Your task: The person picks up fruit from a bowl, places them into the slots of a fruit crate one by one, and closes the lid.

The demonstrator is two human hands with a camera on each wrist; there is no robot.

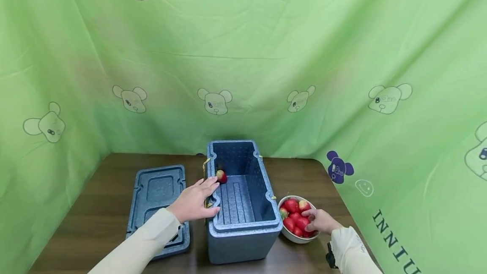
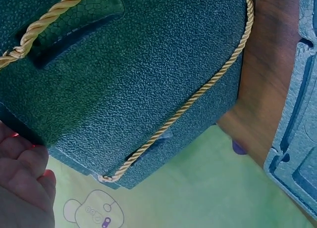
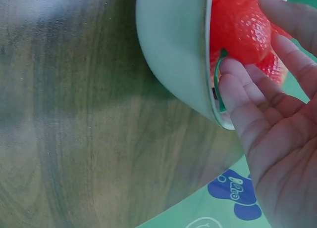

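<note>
My left hand point(image 1: 195, 201) rests across the left rim of a blue foam box point(image 1: 247, 231), its fingers stretched out over the edge. Just beyond those fingertips, a strawberry point(image 1: 222, 176) shows inside the box by the left wall. In the left wrist view, the fingers point(image 2: 25, 161) sit at the box's edge. To the right of the box stands a white bowl point(image 1: 296, 239) heaped with red strawberries point(image 1: 291, 205). My right hand point(image 1: 322, 220) reaches over its right side. Loosely spread fingers touch a strawberry point(image 3: 240, 27) with a green stem.
The box's blue lid point(image 1: 160, 189) lies flat on the brown wooden table point(image 1: 91, 223), left of the box. Yellow twisted rope point(image 2: 198, 94) runs along the box's side. A green printed cloth point(image 1: 243, 67) hangs behind and along both sides.
</note>
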